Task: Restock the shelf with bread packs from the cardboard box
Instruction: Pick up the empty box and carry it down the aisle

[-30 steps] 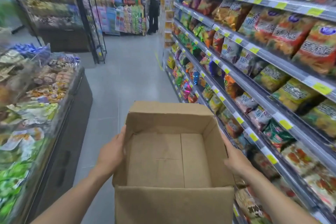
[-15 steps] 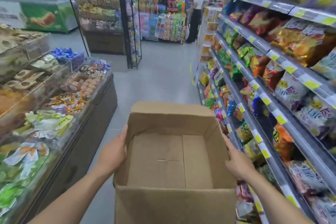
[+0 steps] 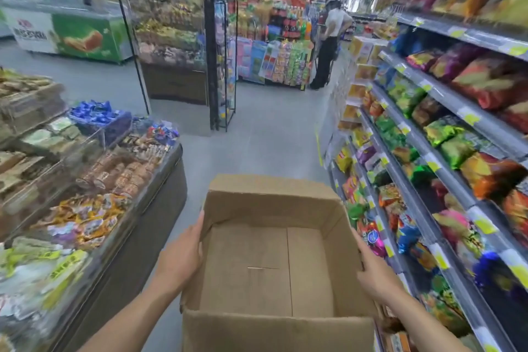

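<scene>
While each grip clamps a side wall, left hand (image 3: 183, 256) and right hand (image 3: 374, 270) hold the empty box (image 3: 265, 263) between them

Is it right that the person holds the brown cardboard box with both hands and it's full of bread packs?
Not quite. The head view shows the brown cardboard box empty, only its bare bottom flaps visible. The rest is right: the left hand and right hand hold its two sides.

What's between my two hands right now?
The head view shows the open cardboard box between the left hand and the right hand, each gripping a side wall. Its inside is bare, with no bread packs visible.
</scene>
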